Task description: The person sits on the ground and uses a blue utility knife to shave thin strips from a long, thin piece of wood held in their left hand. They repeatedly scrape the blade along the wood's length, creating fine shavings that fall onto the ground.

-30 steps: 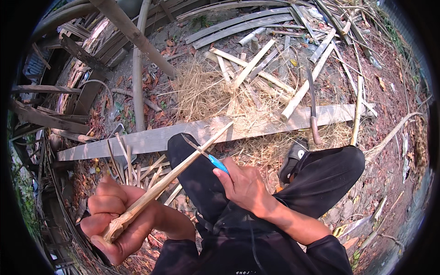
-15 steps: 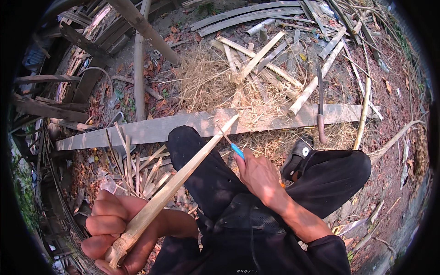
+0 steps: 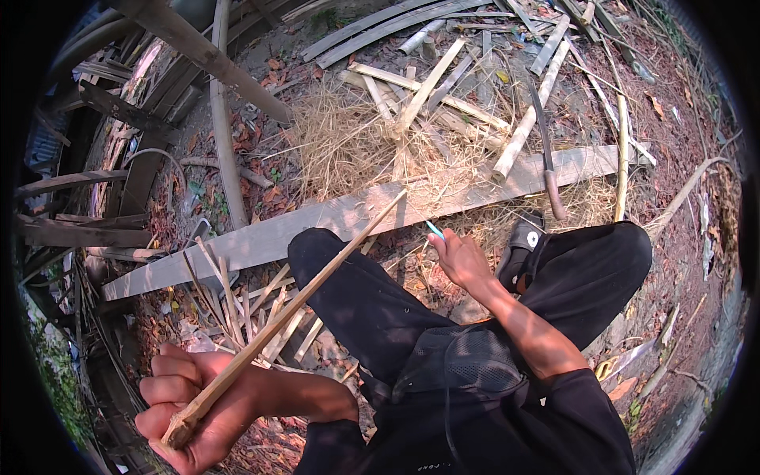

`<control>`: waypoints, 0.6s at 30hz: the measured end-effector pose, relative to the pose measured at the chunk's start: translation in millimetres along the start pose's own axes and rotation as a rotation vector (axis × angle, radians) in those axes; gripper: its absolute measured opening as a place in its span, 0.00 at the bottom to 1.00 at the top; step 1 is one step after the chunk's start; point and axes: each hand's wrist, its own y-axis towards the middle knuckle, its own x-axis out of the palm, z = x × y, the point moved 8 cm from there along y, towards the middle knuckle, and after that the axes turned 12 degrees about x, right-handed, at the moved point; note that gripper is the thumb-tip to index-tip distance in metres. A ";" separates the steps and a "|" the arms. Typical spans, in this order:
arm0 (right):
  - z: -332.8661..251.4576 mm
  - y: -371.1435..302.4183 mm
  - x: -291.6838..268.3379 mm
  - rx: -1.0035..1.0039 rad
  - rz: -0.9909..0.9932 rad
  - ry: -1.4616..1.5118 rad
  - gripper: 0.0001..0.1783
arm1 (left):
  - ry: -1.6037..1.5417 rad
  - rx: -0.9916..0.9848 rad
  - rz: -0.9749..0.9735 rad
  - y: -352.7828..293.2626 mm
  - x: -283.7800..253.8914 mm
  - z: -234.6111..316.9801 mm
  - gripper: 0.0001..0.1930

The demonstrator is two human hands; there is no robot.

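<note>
A long, pale wooden strip [image 3: 305, 296], probably split bamboo, slants up from the lower left. My left hand [image 3: 176, 380] is closed around its thick near end, while its thin far tip reaches over the grey plank [image 3: 261, 238]. To the right of that tip, my right hand [image 3: 467, 263] is closed on a small knife [image 3: 435, 230] with a blue handle. The knife stands apart from the strip, and its thin blade hardly shows now. My crossed legs in black trousers lie beneath both hands.
A large knife [image 3: 556, 196] with a brown handle lies across the plank's right part. Shavings [image 3: 340, 150] and split pieces [image 3: 431, 87] heap beyond it. More strips [image 3: 229, 301] lie by my left knee. A handsaw [image 3: 629, 362] rests at the right. Posts [image 3: 226, 127] stand at the left.
The strip has turned in my left hand and now shows a narrower side. My right hand has moved the knife right, away from the strip. The whole view has shifted and tilted slightly.
</note>
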 end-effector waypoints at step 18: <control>-54.2 18.9 16.5 -0.245 0.071 0.098 0.14 | 0.267 0.407 -0.342 1.4 -77.8 -0.8 0.13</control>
